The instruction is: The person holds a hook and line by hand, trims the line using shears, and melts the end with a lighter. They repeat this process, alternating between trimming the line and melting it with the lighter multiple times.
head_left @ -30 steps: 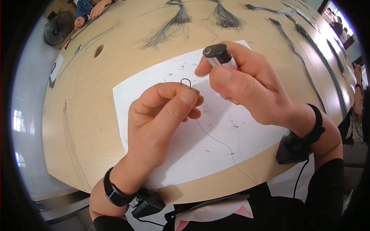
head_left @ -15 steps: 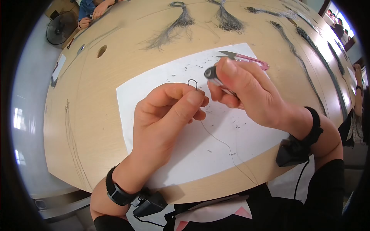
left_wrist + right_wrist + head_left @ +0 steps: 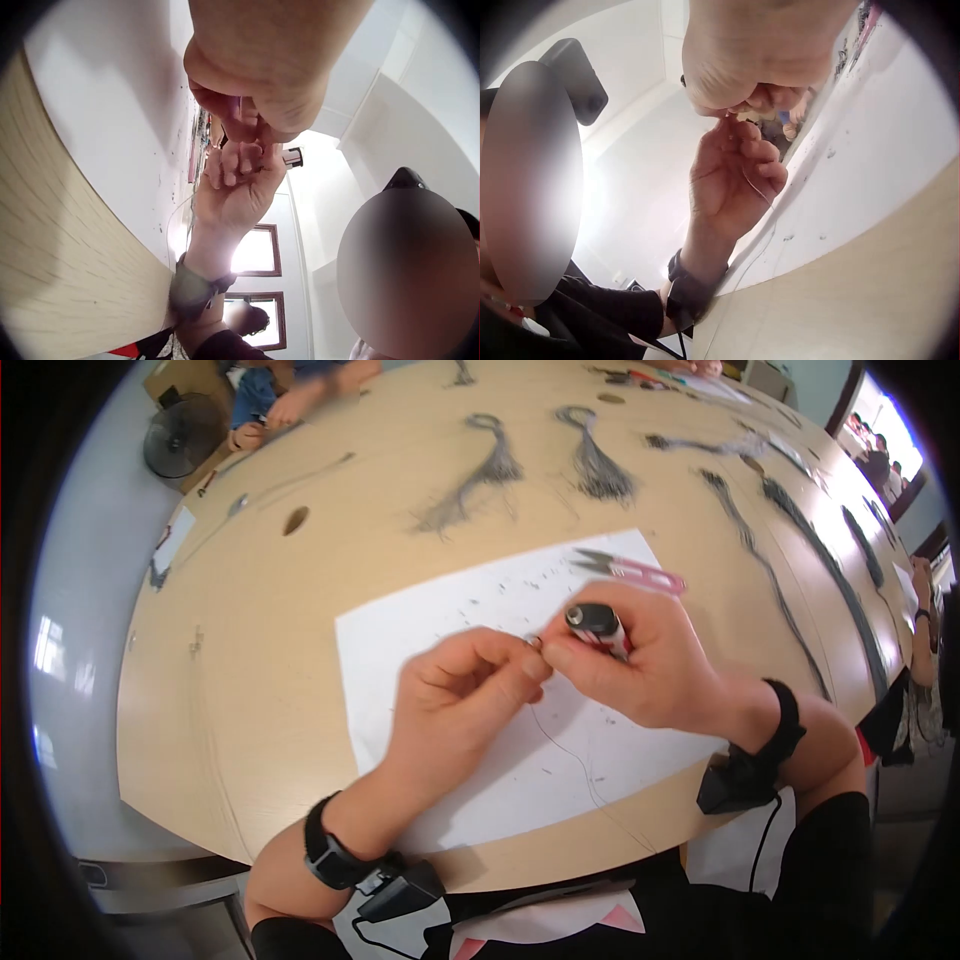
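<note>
Over the white paper (image 3: 440,760) the left hand (image 3: 465,700) pinches a small dark loop (image 3: 534,642) between thumb and forefinger. A thin line (image 3: 575,755) hangs from these fingers and runs toward the table's near edge; it also shows as a pale strand (image 3: 774,225) in the right wrist view. The right hand (image 3: 650,660) grips a black-topped lighter (image 3: 595,622) in its curled fingers, and its thumb and forefinger tips meet the left fingertips at the loop. Whether they pinch the loop is hidden.
Pink-handled snips (image 3: 630,568) lie on the paper's far edge among dark specks. Bundles of grey line (image 3: 600,465) lie farther back, with long dark bundles (image 3: 820,555) at the right. Another person's hands (image 3: 295,405) are at the far left.
The right hand has come down and in to meet the left fingertips, lighter still in its grip. With the view shifted, the paper and snips appear lower. The snips, hidden at first, now show.
</note>
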Motion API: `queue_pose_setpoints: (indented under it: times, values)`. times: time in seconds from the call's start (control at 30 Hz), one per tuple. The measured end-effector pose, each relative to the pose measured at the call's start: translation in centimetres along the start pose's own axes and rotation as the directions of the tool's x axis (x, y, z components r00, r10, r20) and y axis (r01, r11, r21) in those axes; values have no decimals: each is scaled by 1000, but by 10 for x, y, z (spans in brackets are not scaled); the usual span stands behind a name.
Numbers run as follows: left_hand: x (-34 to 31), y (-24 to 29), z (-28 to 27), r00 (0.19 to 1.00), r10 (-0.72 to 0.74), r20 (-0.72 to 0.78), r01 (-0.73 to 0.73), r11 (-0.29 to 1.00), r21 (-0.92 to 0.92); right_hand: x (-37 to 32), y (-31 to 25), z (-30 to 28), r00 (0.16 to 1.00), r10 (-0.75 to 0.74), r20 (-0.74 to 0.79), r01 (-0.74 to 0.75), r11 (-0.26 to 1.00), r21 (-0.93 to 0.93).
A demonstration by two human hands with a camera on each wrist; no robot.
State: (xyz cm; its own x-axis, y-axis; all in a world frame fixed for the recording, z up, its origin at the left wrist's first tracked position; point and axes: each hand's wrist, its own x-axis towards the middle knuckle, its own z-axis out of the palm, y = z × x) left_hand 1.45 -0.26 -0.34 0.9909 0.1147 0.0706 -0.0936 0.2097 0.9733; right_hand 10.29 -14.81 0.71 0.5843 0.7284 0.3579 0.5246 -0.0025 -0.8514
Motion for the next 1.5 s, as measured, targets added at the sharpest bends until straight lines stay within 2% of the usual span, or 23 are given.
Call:
queue_pose_setpoints:
  times: [0.07, 0.13, 0.27, 0.33, 0.63, 0.73, 0.93, 1.27, 1.37, 1.43, 1.5]
  values:
    - [-2, 1, 1, 1000, 2, -12, -2, 1000, -1, -1, -3, 1, 1000, -17, 6, 17, 1000, 12]
    - [-2, -1, 0, 1000, -12, 25, 11, 999, 34, -1, -5, -1, 999, -2, 48, 7, 995, -98]
    - [-1, 0, 0, 998, -33, 47, 29, 997, 78, -2, -6, -2, 998, -2, 71, 7, 997, -70]
    - [-2, 0, 0, 999, -33, 43, 29, 996, 82, -2, -5, -1, 996, -67, 65, 76, 988, -135]
    - [-2, 0, -1, 999, -7, 38, 5, 998, 65, -2, -7, -1, 995, -73, 69, 84, 982, -168]
    - [-2, 1, -1, 998, -50, 35, 48, 997, 64, -2, -6, -2, 994, -54, 93, 66, 989, -133]
    - [-1, -3, -3, 999, -24, 32, 21, 995, 98, -2, -6, -2, 994, -42, 99, 53, 991, -119]
    - [-1, -1, -2, 999, -41, 31, 40, 998, 45, -2, -2, -2, 994, -35, 103, 48, 991, -125]
    - [-2, -1, -2, 998, -48, 35, 46, 998, 52, -3, 0, 1, 997, -68, 40, 72, 991, -109]
    - [-1, 0, -2, 998, -42, 53, 38, 997, 62, -3, -2, -1, 997, -18, 75, 27, 992, -121]
    - [-2, -1, -1, 998, -52, 32, 50, 998, 46, -1, 0, -2, 996, -49, 75, 57, 992, -113]
